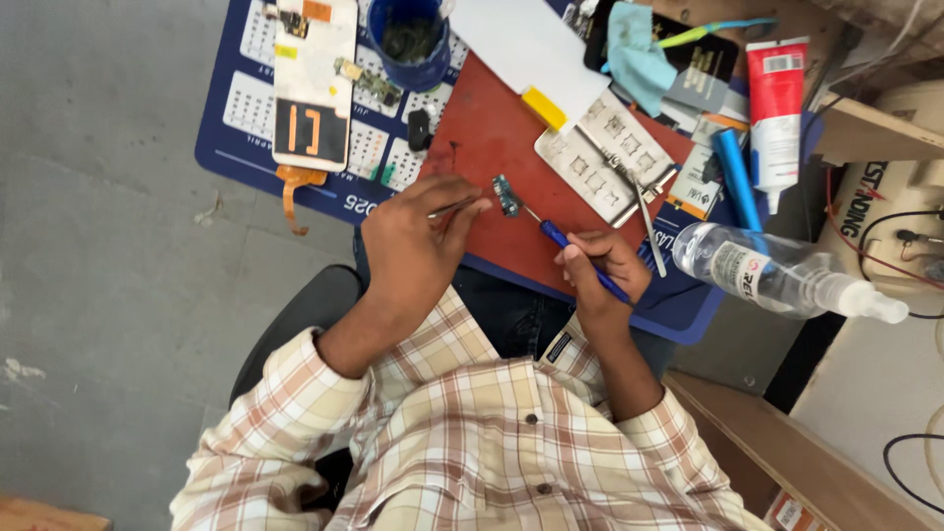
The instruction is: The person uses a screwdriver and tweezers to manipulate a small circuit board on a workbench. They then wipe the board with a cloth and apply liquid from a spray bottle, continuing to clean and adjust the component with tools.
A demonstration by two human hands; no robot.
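Two tools meet at one small green circuit board (505, 195) lying on my red mat (482, 128): my right hand (602, 267) is clamped on a blue screwdriver (580, 258), my left hand (418, 241) pinches tweezers (454, 206) beside it. Work looks midway; the opened phone (313, 79) farther off waits unassembled. Room is tight right, by the spray bottle (777, 273).

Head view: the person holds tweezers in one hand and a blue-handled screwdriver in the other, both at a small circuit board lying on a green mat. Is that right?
Not quite: the mat under the small circuit board is red, not green, as the head view shows. The rest holds: the left hand holds tweezers, the right hand a blue-handled screwdriver, both at the board.
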